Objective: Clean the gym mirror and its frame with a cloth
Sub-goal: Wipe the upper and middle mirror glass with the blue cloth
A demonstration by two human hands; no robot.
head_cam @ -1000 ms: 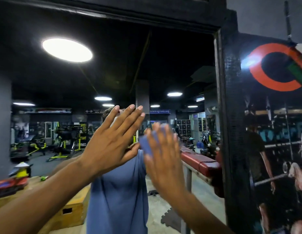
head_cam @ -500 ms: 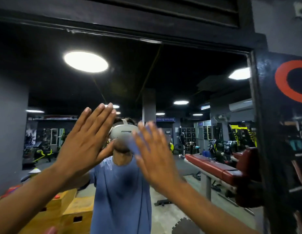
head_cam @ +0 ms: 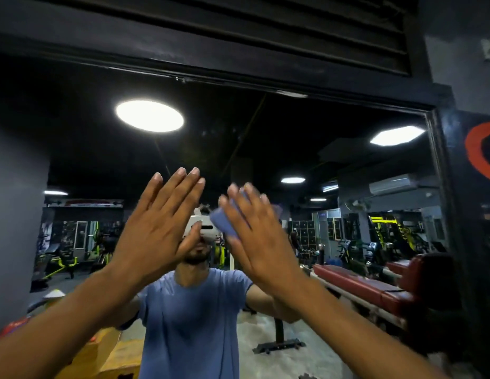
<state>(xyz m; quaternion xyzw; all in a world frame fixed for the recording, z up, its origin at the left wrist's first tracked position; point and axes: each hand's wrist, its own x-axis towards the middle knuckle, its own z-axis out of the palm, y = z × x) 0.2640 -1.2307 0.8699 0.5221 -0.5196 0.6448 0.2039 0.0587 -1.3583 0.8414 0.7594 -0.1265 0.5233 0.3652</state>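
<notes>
A large gym mirror (head_cam: 265, 149) fills the view, edged by a black frame (head_cam: 238, 75) along the top and down the right side. My right hand (head_cam: 254, 231) lies flat against the glass, pressing a blue cloth (head_cam: 224, 222) under the palm; only the cloth's left edge shows past the fingers. My left hand (head_cam: 159, 225) is raised flat beside it, fingers together and straight, holding nothing. Both hands sit at mid height of the mirror, over the reflection of a person in a blue shirt.
The right frame post (head_cam: 446, 214) borders a dark wall with a red logo (head_cam: 479, 154). A slatted black panel (head_cam: 293, 26) runs above the frame. Reflected in the glass are a red padded bench, gym machines, yellow wooden boxes and ceiling lights.
Both hands have risen up the glass with the cloth under the right palm. The view has tilted up and left, so more of the top frame shows.
</notes>
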